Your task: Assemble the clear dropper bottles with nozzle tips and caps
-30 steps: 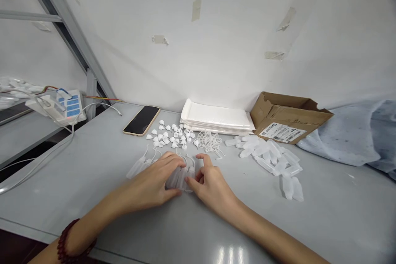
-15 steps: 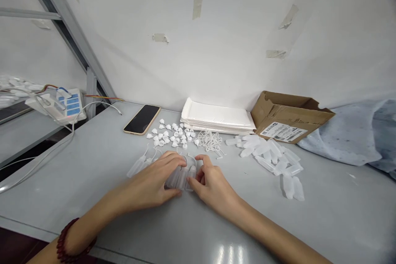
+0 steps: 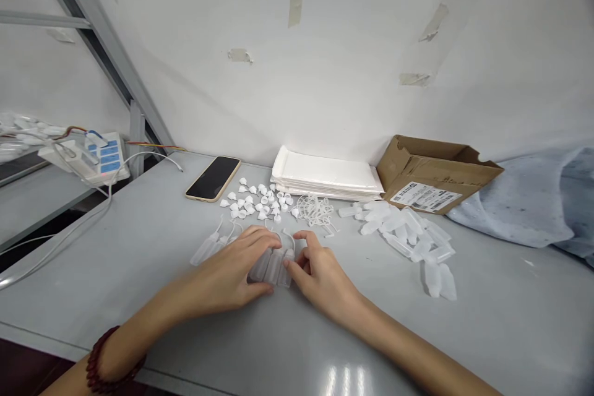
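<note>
A row of clear plastic squeeze bottles [image 3: 273, 267] with thin tube tips lies on the grey table. My left hand [image 3: 232, 269] arches over the row, thumb apart from the fingers and near the bottle bases; its fingertips are partly hidden. At the row's right end, my right hand [image 3: 320, 272] has its thumb against the last bottle [image 3: 286, 269], its index finger bent near the tube tip and its other fingers curled. More tipped bottles [image 3: 204, 250] stick out left of my left hand. Small white caps [image 3: 264, 200] and a heap of thin white tubes [image 3: 315, 210] lie beyond.
Loose bottles without tips [image 3: 413, 232] are piled to the right. Behind stand a stack of white envelopes [image 3: 327, 173] and a cardboard box [image 3: 436, 179], with pale blue cloth [image 3: 520, 198] beside it. A phone [image 3: 213, 179], a cable [image 3: 109, 192] and a power strip [image 3: 109, 154] are at left.
My right hand has shifted very slightly to the right, and the end bottle has moved a little with it. My left hand stays almost still over the row.
</note>
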Motion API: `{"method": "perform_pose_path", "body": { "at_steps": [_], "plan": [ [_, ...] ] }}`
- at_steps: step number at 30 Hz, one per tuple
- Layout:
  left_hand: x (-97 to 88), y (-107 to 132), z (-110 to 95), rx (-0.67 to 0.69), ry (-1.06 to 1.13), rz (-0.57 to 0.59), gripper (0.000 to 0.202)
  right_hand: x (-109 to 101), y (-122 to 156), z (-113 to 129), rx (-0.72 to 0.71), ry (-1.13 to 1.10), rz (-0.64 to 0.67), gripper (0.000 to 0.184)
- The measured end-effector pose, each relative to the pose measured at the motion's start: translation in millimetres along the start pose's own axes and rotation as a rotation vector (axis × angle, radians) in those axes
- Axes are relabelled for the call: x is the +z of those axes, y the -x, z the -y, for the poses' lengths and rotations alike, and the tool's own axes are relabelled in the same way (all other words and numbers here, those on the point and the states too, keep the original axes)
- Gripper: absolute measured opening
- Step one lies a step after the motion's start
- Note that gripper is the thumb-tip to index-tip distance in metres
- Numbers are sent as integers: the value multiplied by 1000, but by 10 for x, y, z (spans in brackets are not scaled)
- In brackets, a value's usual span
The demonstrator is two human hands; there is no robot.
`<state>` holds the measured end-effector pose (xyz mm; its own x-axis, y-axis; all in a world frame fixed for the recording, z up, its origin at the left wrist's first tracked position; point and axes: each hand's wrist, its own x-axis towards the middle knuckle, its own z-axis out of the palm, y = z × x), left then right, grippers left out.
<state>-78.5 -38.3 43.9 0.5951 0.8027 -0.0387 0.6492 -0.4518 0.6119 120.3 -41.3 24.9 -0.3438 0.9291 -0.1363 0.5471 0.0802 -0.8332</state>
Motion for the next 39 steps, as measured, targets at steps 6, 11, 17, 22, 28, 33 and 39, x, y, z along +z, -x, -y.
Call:
{"method": "perform_pose_path", "body": {
  "at_steps": [6,11,17,22,28,33,39],
  "plan": [
    [-4,0,-11,16,1,-6,46,-26,0,6,-6,2,-9,39],
    [0,1,-5,24,11,-8,48,-59,6,5,10,12,-7,41],
    [-3,-9,-8,8,-3,8,50,-39,3,7,18,10,14,46],
    [-2,-22,-10,22,15,-2,48,5,-16,3,6,17,43,48],
    [8,-25,5,8,27,11,50,-28,-22,-3,5,28,45,48],
    [9,-11,6,5,20,9,51,-78,-18,-2,8,27,39,47],
    [4,-19,-7,13,2,23,51,-133,-4,27,10,34,69,43]
  ]
}}
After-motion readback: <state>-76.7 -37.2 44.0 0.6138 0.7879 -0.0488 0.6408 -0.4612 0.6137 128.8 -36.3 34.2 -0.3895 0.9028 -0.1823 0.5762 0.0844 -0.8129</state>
